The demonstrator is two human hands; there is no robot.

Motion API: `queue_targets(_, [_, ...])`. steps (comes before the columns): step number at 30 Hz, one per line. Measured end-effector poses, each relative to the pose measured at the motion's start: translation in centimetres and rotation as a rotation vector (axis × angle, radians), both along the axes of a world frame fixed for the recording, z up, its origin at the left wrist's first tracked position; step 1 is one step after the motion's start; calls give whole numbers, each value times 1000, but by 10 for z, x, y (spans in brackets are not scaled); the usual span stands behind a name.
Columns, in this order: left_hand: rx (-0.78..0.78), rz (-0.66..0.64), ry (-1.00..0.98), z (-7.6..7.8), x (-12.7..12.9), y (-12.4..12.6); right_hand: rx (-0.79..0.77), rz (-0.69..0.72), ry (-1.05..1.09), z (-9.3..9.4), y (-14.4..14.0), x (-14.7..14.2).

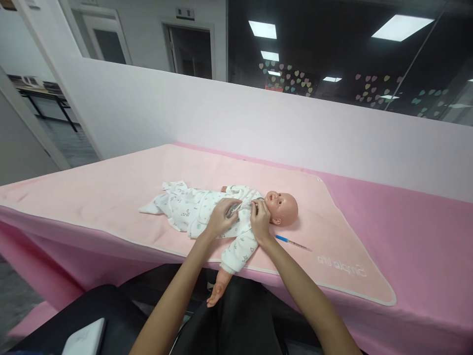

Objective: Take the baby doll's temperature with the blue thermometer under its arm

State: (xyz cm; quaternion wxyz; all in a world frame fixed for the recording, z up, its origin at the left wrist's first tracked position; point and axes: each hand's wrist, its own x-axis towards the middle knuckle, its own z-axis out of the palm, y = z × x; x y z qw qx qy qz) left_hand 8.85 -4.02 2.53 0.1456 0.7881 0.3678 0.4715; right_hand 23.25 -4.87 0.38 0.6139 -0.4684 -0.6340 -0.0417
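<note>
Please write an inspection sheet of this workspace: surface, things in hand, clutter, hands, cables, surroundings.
Surface: table in pink cloth, lighter pink blanket on top.
Things in hand: baby doll on its back, in white printed romper; one arm hangs over the table edge.
Clutter: blue-tipped syringe beside the doll's head.
Hands: left hand and right hand both pinch the romper at the doll's chest.
Cables: nothing seen.
Surroundings: white partition, glass wall with heart stickers, doorway.

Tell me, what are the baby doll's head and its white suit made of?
Doll's head: probably smooth vinyl or plastic; it shines slightly under the lights. White suit: soft printed cloth, likely cotton; it wrinkles and folds where the left hand and right hand pinch it.
</note>
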Motion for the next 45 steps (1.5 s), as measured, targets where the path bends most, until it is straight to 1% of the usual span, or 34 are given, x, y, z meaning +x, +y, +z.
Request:
queue_targets(4, [87, 161, 19, -7, -4, -10, 80, 86, -172, 4, -6, -4])
queue_targets(7, [107, 238, 5, -10, -3, -13, 82, 131, -319, 7, -9, -10])
queue_targets(9, [113, 261, -8, -12, -2, -13, 54, 114, -381, 8, -9, -13])
queue_targets(13, [126, 298, -38, -13, -2, -12, -10, 12, -425, 9, -5, -15])
queue_targets(16, [124, 304, -47, -14, -2, -11, -40, -3, -466, 8, -4, -15])
queue_targets(19, [131, 301, -53, -16, -1, -11, -59, 14, -475, 8, -5, -14])
queue_targets(25, [158, 323, -41, -19, 1, -11, -96, 93, -391, 9, -6, -13])
queue_targets(30, [142, 357, -75, -21, 1, -10, -97, 62, -397, 8, -6, -14])
queue_targets(33, [158, 355, -68, -21, 1, -9, -102, 71, -393, 7, -6, -13])
queue_targets(39, [157, 361, -40, -20, 2, -12, -52, 133, -363, 6, -5, -11])
queue_targets(45, [180, 311, -50, -19, 2, -14, 11, 207, -344, 10, -11, -10])
